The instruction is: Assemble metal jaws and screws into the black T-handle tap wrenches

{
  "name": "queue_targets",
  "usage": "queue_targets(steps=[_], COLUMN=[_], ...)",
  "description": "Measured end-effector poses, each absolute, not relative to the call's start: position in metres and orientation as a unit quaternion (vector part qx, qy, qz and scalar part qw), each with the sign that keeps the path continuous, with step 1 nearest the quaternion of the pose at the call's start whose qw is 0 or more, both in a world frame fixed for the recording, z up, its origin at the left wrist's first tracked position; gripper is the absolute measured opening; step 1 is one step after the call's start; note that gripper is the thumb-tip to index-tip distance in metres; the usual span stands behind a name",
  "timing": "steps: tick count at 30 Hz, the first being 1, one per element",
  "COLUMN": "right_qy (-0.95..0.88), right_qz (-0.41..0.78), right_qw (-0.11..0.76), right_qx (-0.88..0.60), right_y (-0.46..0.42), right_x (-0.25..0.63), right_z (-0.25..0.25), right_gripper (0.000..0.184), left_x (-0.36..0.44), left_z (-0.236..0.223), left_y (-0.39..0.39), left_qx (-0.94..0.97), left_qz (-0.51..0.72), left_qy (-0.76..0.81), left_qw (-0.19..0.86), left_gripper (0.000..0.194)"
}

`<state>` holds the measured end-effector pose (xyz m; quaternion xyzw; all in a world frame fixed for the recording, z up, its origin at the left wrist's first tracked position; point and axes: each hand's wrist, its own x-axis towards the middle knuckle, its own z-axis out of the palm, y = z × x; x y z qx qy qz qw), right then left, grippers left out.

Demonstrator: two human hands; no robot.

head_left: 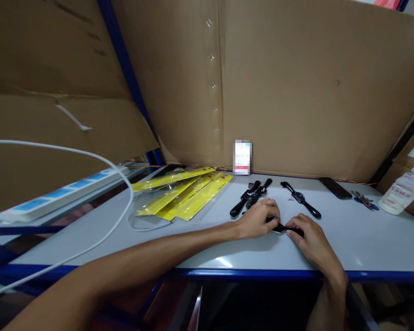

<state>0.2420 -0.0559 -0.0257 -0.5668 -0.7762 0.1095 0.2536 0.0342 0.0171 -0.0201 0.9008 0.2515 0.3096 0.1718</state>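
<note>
Both hands meet over a black wristwatch (280, 227) lying on the grey table (207, 243). My left hand (258, 217) curls its fingers over one end of the watch. My right hand (310, 239) pinches the other strap end. Just behind my left hand lie two more black watches (250, 196), close together. A third black watch (301, 199) rests behind my right hand.
Yellow plastic packets (184, 193) are spread at the back left. A white power strip (62, 195) and its cable (100, 161) run along the left. At the back right are a dark flat device (335, 187), keys (365, 201) and a white bottle (402, 191). Cardboard walls stand behind.
</note>
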Motion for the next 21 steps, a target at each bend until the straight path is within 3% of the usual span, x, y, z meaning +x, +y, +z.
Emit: queue_targets(steps=[4, 8, 11, 14, 17, 21], right_qy=[-0.776, -0.775, -0.773, -0.772, -0.771, -0.771], right_qz=[0.105, 0.108, 0.108, 0.105, 0.106, 0.117], right_qw=[0.25, 0.25, 0.251, 0.254, 0.253, 0.256], right_qx=[-0.57, -0.571, -0.573, -0.573, -0.574, -0.571], right_y=[-0.0564, -0.0577, -0.0582, -0.0579, -0.0574, -0.0574], right_x=[0.2405, 0.2394, 0.2388, 0.2384, 0.2381, 0.2385], right_z=[-0.0246, -0.0233, -0.0228, -0.023, -0.023, -0.0229], right_gripper=[0.011, 0.012, 0.012, 0.012, 0.011, 0.011], left_x=[0.034, 0.033, 0.0325, 0.0328, 0.0332, 0.0324], left_z=[-0.0226, -0.024, -0.0229, -0.0225, -0.0249, -0.0274], left_y=[0.0184, 0.0203, 0.0204, 0.021, 0.0233, 0.0271], left_qx=[0.882, 0.892, 0.889, 0.867, 0.853, 0.873], left_qz=[0.316, 0.312, 0.32, 0.358, 0.37, 0.331], left_qy=[0.309, 0.248, 0.207, 0.223, 0.285, 0.272], left_qw=[0.164, 0.213, 0.253, 0.265, 0.231, 0.233], left_gripper=[0.006, 0.036, 0.049, 0.043, 0.02, 0.028])
